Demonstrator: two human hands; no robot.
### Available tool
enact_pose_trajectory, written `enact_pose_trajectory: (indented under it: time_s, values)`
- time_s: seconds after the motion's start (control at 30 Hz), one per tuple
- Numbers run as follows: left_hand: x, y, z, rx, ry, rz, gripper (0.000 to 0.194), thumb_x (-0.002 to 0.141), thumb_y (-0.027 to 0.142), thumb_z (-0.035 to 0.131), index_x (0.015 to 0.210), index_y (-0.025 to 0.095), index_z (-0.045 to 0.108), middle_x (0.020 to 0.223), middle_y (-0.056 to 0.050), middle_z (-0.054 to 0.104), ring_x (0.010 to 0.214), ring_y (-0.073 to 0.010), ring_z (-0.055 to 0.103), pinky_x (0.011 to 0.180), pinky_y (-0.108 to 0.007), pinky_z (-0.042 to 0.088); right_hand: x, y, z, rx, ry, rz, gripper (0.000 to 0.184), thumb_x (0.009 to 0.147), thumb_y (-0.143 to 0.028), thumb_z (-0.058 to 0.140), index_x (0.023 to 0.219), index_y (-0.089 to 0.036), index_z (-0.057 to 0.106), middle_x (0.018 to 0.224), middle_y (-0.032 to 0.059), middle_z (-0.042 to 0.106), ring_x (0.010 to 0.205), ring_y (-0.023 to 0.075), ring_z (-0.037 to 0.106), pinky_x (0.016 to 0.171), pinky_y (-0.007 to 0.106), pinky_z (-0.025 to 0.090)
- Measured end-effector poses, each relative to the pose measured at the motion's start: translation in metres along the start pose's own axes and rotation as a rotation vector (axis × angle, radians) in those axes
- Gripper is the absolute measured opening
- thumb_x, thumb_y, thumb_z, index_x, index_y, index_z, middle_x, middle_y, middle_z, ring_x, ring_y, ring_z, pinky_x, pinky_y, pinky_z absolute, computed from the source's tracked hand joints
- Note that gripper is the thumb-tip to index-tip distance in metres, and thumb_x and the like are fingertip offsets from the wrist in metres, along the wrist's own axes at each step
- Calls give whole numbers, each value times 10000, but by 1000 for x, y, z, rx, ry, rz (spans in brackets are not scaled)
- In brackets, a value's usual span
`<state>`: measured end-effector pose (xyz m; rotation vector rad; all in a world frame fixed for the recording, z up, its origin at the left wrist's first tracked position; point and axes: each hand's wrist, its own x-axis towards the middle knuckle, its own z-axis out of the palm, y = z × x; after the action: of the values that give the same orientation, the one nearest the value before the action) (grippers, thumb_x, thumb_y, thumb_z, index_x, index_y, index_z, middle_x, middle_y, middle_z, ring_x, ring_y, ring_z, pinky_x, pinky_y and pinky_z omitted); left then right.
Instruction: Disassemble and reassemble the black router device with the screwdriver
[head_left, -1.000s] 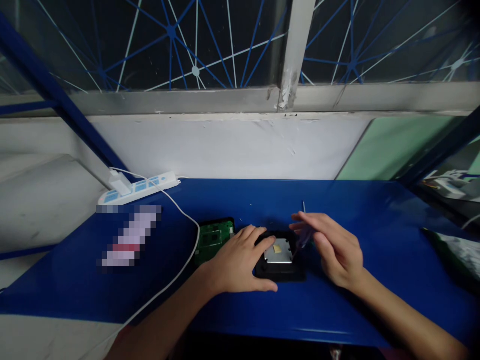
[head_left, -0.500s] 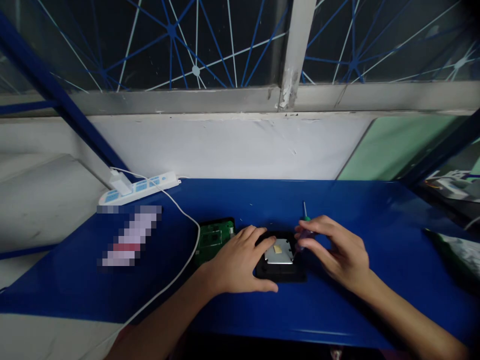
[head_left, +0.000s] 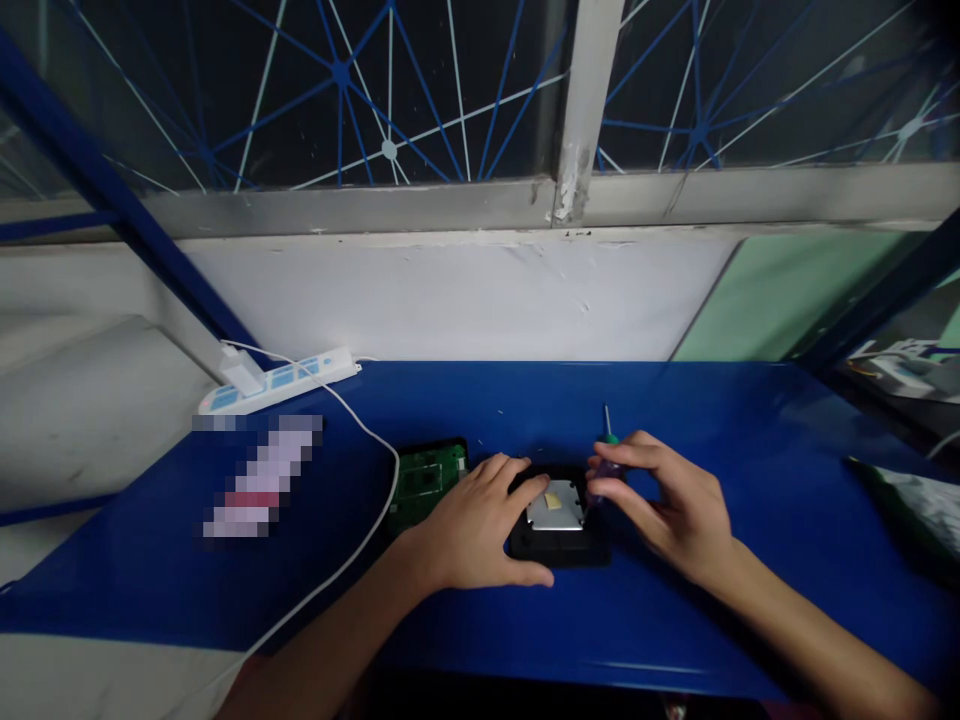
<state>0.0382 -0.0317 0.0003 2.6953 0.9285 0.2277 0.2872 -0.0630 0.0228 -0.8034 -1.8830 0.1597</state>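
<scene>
On the blue table lies a black plastic casing (head_left: 561, 552) with a silver metal plate (head_left: 556, 515) in it; a small yellowish pad sits on the plate. Fingers apart, my left hand (head_left: 480, 525) rests flat over the casing's left side, its fingertips at the plate's edge. My right hand (head_left: 679, 505) is closed round a screwdriver (head_left: 609, 462) with a purple and green handle, held nearly upright at the casing's right edge. A metal shaft points up from the handle; the lower end is dark and hard to make out. Left of the casing, partly behind my left hand, lies a green circuit board (head_left: 424, 480).
A white power strip (head_left: 281, 380) with a plugged-in adapter stands at the back left. Its white cable (head_left: 375, 520) runs across the table beside the circuit board. A blurred-out pale item (head_left: 266, 475) lies at left, a bag (head_left: 915, 510) at far right.
The view has shifted very slightly. Both hands, the screwdriver and the casing keep nearly the same places.
</scene>
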Motion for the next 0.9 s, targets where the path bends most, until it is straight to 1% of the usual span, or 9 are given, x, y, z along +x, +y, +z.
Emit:
enact_pose_trajectory:
  time_s: [0.1,0.23,0.3,0.37,0.47,0.57,0.7,0.8,0.9]
  values:
    - [0,0,0,12,-19,-8,999,722,749,737,1497,208,414,1504,-177,447,1371,-415,414,1133,-586,380,0,0,0,-11,11,-16,327,893,-119,693,1200,-202,617,899,60,709,780,177,702,654,301,595]
    - [-3,0,-1,31,-37,-13,994,736,764,713,1502,207,412,1543,-184,411,1408,-438,381,1146,-606,356,1,1,0,-35,-76,-50,441,910,-124,639,1336,-196,552,1018,96,710,882,203,699,724,342,606]
    - [-5,1,-3,32,-58,-20,997,731,771,712,1501,211,417,1549,-187,407,1414,-448,373,1141,-609,359,1,2,1,-32,-78,-35,478,908,-96,628,1363,-211,538,1016,84,709,870,191,699,726,329,603]
    - [-5,2,-5,33,-80,-22,1003,726,772,716,1501,209,421,1547,-191,411,1414,-452,373,1133,-607,368,0,5,1,-19,-29,9,500,904,-68,630,1366,-235,542,1004,64,710,839,171,703,730,315,604]
    - [-4,3,-7,29,-96,-10,1010,722,776,713,1500,198,427,1547,-196,410,1408,-452,380,1125,-605,378,-5,14,3,9,104,105,512,896,-66,659,1350,-275,548,1092,57,717,882,172,732,766,319,624]
    - [-4,5,-9,24,-81,4,1007,709,788,712,1486,206,444,1529,-192,430,1391,-441,399,1119,-591,387,-10,24,9,51,204,212,420,892,-108,693,1252,-289,572,1141,46,732,975,201,752,828,355,636]
    - [-7,5,-10,6,-53,28,965,721,808,678,1458,219,475,1474,-176,483,1356,-426,433,1108,-575,394,-12,30,19,35,139,303,295,898,-203,718,1146,-269,573,1106,43,759,975,203,764,837,348,637]
    - [-8,3,-10,-18,-19,46,947,721,808,675,1443,221,492,1440,-168,508,1328,-423,454,1096,-572,398,-12,29,24,-3,67,305,244,915,-254,705,1120,-263,573,1093,48,765,928,191,774,803,324,644]
    - [-9,2,-9,-28,13,62,932,722,810,674,1433,234,500,1440,-157,512,1313,-417,465,1106,-566,381,-11,28,27,-15,38,304,225,925,-279,693,1110,-265,567,1089,52,767,916,186,777,791,318,646]
